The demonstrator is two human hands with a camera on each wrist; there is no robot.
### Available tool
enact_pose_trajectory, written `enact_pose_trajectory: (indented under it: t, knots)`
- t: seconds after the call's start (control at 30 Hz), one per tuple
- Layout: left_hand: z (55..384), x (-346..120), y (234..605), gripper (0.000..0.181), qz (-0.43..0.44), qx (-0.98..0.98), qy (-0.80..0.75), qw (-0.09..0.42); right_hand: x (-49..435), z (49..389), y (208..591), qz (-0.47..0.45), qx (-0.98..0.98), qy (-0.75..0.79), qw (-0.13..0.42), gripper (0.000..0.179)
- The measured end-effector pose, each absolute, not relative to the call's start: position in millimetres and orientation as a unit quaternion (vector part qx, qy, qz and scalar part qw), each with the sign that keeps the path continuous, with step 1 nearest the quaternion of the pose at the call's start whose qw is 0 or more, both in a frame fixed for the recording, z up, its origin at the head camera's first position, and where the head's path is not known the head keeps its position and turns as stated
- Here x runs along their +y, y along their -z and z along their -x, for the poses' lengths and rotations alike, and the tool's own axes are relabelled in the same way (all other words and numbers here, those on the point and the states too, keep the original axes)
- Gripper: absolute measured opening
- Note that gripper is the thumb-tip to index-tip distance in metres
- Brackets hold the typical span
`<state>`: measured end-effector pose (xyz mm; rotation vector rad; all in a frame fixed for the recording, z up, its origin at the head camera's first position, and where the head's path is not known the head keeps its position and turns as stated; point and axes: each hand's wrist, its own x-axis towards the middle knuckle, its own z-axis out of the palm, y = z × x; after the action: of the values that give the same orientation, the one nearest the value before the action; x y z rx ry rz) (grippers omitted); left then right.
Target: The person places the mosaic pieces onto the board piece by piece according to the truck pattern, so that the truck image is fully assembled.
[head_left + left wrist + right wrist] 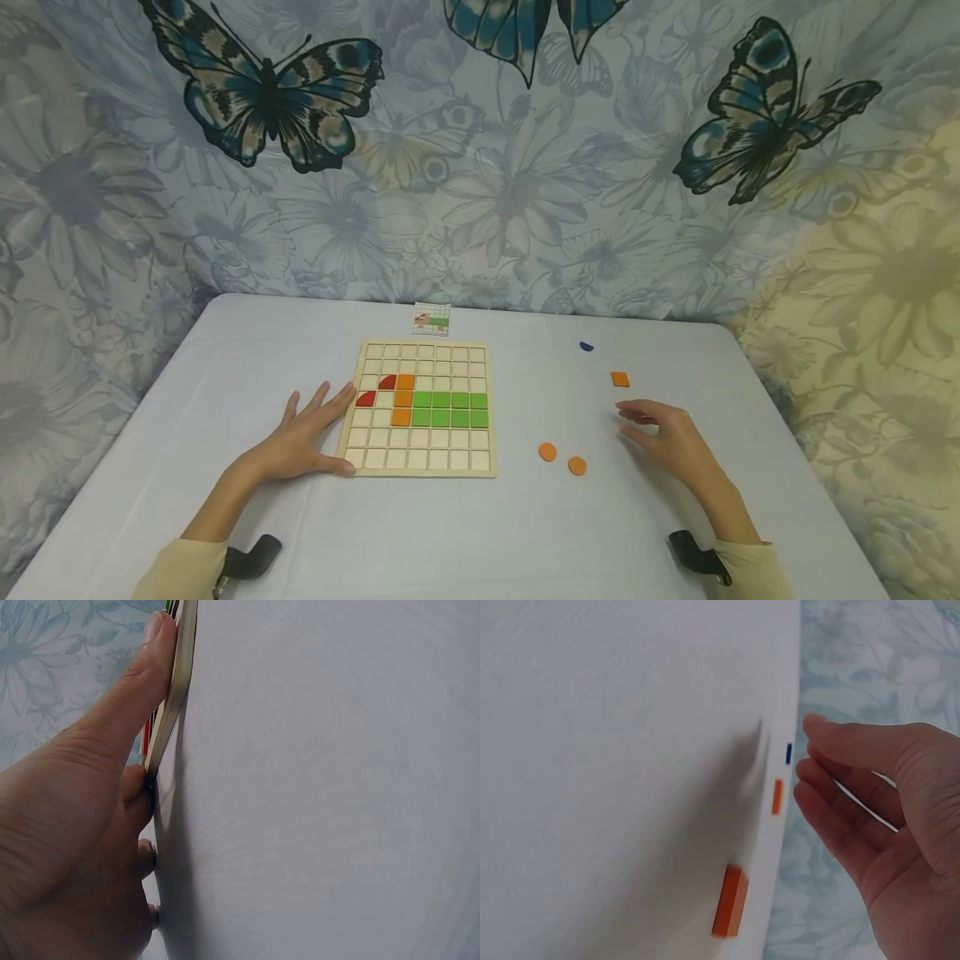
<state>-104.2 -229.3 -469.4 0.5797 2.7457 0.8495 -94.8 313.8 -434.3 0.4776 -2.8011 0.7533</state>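
Note:
My left hand [300, 437] rests at the left edge of a wooden grid board [492, 450], fingers spread, thumb at its near corner. In the left wrist view the thumb [139, 679] lies along the board's side. Set in the grid are two red quarter-round pieces [365, 399], a column of three orange squares [403, 398] and two rows of green squares [451, 409]. My right hand [667, 437] hovers over the table's right part, fingers loosely bent with nothing between them. Just beyond its fingertips lies a loose orange square [619, 379].
Two orange discs [562, 458] lie between the board and my right hand. Farther back is a dark blue half-round piece [587, 346]. A small picture card [432, 319] with a coloured grid lies behind the board. A butterfly-patterned cloth [517, 192] hangs behind the white table [420, 542].

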Motion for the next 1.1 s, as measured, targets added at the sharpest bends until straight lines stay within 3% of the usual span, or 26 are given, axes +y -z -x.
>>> enact_pose_trajectory:
  t: [0.47,0.8,1.1]
  knots:
    - [103.8,-229.1,467.6,0.123,-0.198,0.93,-0.291,0.105,354.0,74.5,432.1,-0.125,-0.955,-0.245,0.111,0.037]
    - [103.0,-228.7,466.4,0.122,-0.2,0.929,-0.291,0.107,375.3,59.5,435.6,-0.088,-0.964,-0.242,0.066,0.035]
    - [103.6,-228.6,466.7,0.122,-0.196,0.929,-0.293,0.109,380.4,55.1,441.6,-0.118,-0.957,-0.254,0.077,0.044]
